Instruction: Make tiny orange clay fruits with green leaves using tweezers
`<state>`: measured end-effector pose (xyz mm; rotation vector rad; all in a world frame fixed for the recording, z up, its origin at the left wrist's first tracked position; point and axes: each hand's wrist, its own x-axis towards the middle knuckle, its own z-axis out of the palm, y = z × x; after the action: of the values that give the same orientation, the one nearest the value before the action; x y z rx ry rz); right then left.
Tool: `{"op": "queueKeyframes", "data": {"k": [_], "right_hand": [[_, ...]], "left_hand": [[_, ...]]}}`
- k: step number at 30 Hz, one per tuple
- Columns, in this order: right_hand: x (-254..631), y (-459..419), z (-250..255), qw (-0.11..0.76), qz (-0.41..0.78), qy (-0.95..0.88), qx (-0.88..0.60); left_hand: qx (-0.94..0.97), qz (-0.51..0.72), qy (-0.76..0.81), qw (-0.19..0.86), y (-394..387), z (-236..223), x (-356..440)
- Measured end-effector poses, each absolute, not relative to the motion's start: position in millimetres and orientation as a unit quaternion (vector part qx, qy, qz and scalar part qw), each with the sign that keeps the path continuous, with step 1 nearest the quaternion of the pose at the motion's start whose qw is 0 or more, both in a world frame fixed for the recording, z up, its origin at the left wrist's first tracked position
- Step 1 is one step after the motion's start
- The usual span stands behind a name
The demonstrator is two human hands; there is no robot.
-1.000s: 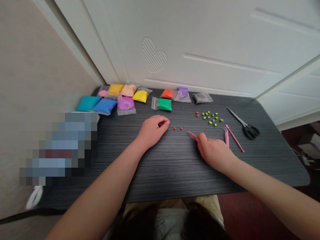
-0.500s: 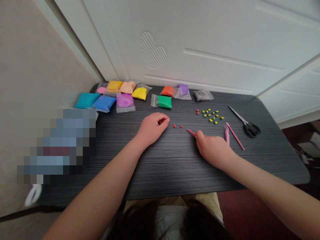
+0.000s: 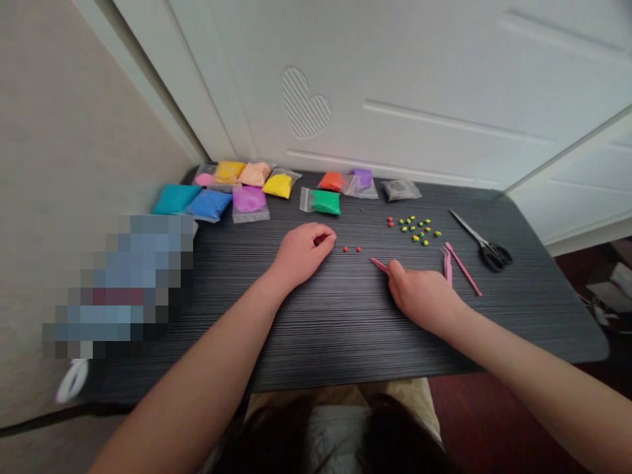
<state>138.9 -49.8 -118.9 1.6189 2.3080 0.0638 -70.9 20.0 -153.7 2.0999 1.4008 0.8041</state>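
My right hand (image 3: pixel 419 289) is closed around a slim pink pointed clay tool (image 3: pixel 378 264). Its tip points left, low over the dark table (image 3: pixel 336 329). My left hand (image 3: pixel 303 253) lies on the table with fingers curled and thumb against the fingertips; whether anything is pinched there is hidden. Between the two hands are two tiny orange-red balls, a left one (image 3: pixel 345 249) and a right one (image 3: pixel 359 249). Beyond the right hand lies a group of several small yellow-and-green pieces (image 3: pixel 415 238), with two more orange-red bits (image 3: pixel 390 220) to their left.
Bags of coloured clay line the back, among them green (image 3: pixel 326 202), orange (image 3: pixel 332 181), yellow (image 3: pixel 279 185) and blue (image 3: pixel 207 205). Pink tweezers (image 3: pixel 447 268), a pink stick (image 3: pixel 464 270) and black-handled scissors (image 3: pixel 494 255) lie right. A pixelated object (image 3: pixel 133 283) sits left.
The view has shifted very slightly. A tiny green bit beside the right thumb was plain before and now hardly shows by the tool. My left hand has stayed put.
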Motion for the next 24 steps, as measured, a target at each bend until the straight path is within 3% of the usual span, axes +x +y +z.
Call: {"op": "queueKeyframes", "data": {"k": [16, 24], "right_hand": [[144.3, -56.5, -120.6, 0.130, 0.007, 0.805, 0.579], [153.1, -56.0, -119.4, 0.024, -0.109, 0.784, 0.610]], "left_hand": [[0.769, 0.305, 0.508, 0.241, 19.9, -154.9, -71.6], [0.764, 0.319, 0.505, 0.243, 14.4, -148.6, -67.9]]}}
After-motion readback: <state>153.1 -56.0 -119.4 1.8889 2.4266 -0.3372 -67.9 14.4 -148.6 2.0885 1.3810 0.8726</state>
